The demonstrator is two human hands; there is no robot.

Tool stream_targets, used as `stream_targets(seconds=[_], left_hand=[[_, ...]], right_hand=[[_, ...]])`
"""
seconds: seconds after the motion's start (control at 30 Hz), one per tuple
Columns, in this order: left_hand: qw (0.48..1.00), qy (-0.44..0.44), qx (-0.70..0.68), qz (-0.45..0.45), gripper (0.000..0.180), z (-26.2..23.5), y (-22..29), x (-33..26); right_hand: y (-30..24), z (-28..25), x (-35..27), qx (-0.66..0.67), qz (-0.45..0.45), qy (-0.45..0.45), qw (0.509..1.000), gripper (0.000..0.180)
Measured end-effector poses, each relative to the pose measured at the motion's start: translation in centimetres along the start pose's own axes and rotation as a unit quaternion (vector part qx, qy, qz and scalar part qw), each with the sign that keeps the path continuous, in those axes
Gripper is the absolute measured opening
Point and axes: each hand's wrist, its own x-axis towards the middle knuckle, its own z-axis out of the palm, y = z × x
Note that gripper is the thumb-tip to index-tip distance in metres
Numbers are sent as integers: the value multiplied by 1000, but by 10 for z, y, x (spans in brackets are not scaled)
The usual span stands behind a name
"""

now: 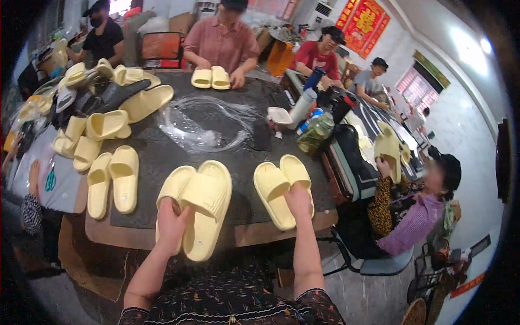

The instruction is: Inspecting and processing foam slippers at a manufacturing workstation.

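Our left hand (172,226) grips one pale yellow slide pair (196,205); our right hand (298,199) grasps another pair (283,189). Clear plastic bags (203,122) lie mid-table (162,157); red wall signs (364,19) hang far right.

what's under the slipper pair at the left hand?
The slipper pair lies on a dark mat, heels past the table edge. The left hand covers one heel; the mat beneath is hidden.

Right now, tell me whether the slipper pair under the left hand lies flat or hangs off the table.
Hanging off: the slipper pair juts past the table edge, held by the left hand.
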Motion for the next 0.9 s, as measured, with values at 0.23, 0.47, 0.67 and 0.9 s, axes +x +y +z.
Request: stream_targets(seconds=[0.23, 0.47, 0.67, 0.9], left_hand=[[992, -63, 101, 50, 41, 30, -9, -7], [982, -187, -4, 28, 68, 11, -19, -2], [980, -187, 61, -36, 34, -37, 13, 20], [869, -156, 212, 418, 26, -31, 20, 44]], right_hand=[[-64, -39, -42, 15, -73, 91, 993, 59], [-129, -68, -23, 368, -308, 458, 748, 28], [-179, -38, 5, 449, -312, 340, 765, 21], [-198, 59, -27, 398, -332, 110, 848, 12]])
